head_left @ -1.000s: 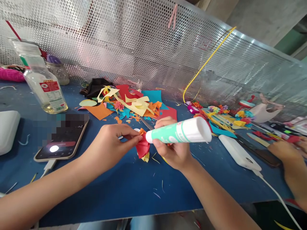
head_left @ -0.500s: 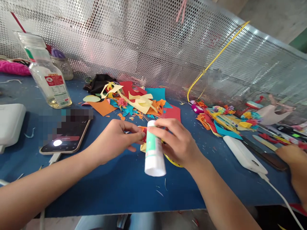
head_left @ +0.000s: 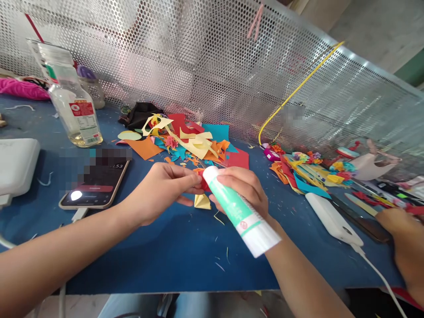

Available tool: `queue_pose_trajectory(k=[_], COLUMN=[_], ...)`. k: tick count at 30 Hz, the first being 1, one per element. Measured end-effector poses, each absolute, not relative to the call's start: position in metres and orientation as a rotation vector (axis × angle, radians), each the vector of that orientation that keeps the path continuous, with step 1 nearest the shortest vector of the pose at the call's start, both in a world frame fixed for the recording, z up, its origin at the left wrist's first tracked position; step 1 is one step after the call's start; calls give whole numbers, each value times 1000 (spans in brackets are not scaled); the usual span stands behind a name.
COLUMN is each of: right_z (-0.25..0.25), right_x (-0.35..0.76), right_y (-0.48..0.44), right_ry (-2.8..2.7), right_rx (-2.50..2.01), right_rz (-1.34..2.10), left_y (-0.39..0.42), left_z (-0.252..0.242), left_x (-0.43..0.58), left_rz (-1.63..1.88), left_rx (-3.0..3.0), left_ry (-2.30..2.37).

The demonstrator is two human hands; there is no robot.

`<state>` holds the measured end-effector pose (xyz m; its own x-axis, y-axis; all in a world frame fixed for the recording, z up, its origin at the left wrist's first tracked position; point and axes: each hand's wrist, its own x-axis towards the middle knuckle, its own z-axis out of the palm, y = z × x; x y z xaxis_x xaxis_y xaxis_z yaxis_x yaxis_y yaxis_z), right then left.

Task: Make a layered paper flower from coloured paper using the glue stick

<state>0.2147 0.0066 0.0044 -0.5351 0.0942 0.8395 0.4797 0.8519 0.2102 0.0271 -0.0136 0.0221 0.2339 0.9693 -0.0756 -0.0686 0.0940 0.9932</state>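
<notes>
Hands meet over the blue tabletop [head_left: 165,256]: the left hand [head_left: 162,190] pinches a likely flimsy, crushable red folded-paper piece [head_left: 200,180] by its edge; at its 3 o'clock, the right hand [head_left: 247,187] grips a soft-looking green-and-white glue tube [head_left: 240,210].

A blue table [head_left: 172,260] spans the view from 9 to 3 o'clock, its front edge at 6. A perforated metal screen [head_left: 198,66] stands along its far side from 10 to 2, bright with pale light. A grey wall [head_left: 371,26] rises behind it at 1 o'clock.
</notes>
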Motion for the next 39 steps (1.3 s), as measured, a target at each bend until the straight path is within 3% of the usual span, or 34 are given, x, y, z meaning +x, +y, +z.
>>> queue_pose_trajectory(k=[12,23,39], right_z=[12,11,11], right_x=[211,217,214], right_y=[-3,-3,-4], right_ry=[-2167,-2299,-2108], right_rx=[-502,-403,-571], right_rz=[-197,-342,-384], left_y=[-17,-20,-21], left_z=[19,19,20], left_x=[27,24,29], left_rz=[946,934,859], left_rx=[1569,1846,1738], left_ry=[1091,1139,1009])
